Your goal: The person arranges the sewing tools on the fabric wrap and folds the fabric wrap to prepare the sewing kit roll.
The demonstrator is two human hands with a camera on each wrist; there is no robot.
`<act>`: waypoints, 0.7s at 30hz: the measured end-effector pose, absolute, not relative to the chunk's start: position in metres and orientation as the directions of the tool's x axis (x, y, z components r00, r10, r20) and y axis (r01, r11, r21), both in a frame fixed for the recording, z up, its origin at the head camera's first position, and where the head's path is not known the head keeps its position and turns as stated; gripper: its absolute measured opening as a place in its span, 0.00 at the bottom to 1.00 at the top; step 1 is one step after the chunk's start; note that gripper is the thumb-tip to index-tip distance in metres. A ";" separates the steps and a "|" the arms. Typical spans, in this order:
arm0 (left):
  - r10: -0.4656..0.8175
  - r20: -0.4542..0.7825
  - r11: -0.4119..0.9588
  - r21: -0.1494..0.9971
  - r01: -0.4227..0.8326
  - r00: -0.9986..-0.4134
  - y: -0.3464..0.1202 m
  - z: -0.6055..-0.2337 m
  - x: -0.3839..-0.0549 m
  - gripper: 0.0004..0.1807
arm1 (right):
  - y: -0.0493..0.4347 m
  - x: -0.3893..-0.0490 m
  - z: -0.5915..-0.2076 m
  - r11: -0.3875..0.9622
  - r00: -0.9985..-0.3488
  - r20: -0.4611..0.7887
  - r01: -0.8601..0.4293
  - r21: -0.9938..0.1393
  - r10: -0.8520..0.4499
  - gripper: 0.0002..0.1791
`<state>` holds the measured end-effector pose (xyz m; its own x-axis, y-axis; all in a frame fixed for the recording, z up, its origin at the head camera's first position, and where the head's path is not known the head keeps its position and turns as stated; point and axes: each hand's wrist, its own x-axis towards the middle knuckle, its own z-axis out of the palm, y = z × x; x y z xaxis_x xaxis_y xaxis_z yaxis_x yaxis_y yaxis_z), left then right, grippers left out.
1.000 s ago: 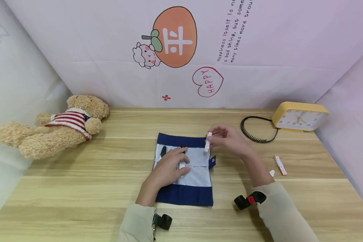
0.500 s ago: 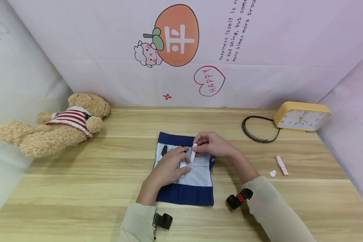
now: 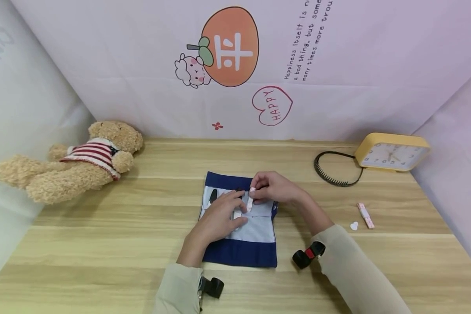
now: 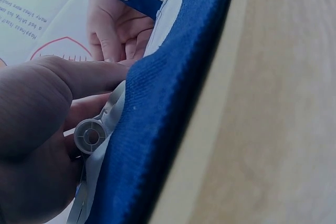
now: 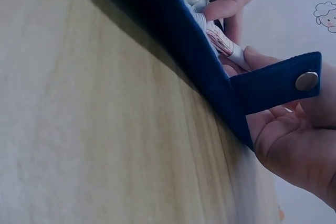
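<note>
Right grip (image 3: 274, 187) pinches folded pink-and-white tape (image 3: 250, 203) over navy-edged pouch (image 3: 241, 254), inside its right edge; left grip (image 3: 221, 216) rests unclenched on pouch; table (image 3: 102, 244) extends beyond.

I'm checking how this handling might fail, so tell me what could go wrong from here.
The right hand pinches the pink-and-white bundle near its upper end, so it might tip or slip over the pouch. The white spool sits close by the left hand; its end is round, so it could roll if nudged. The small white piece lies on the table, off the pouch, and might be overlooked.
</note>
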<state>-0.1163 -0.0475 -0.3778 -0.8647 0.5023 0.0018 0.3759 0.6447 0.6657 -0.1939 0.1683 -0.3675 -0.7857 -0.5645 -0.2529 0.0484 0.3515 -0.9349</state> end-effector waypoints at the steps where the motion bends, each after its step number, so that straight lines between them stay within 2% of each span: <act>1: 0.503 0.001 0.644 0.666 0.376 -0.864 -0.048 -0.378 -0.116 0.06 | 0.168 -0.194 -0.368 0.356 -0.784 -0.254 0.045 -0.934 -0.567 0.06; 9: 0.499 0.003 0.642 0.670 0.372 -0.867 -0.048 -0.378 -0.116 0.07 | 0.169 -0.193 -0.366 0.401 -0.777 -0.214 -0.053 -0.915 -0.592 0.06; 21: 0.485 -0.012 0.645 0.680 0.348 -0.874 -0.047 -0.377 -0.117 0.06 | 0.167 -0.195 -0.364 0.396 -0.764 -0.197 -0.084 -0.914 -0.615 0.06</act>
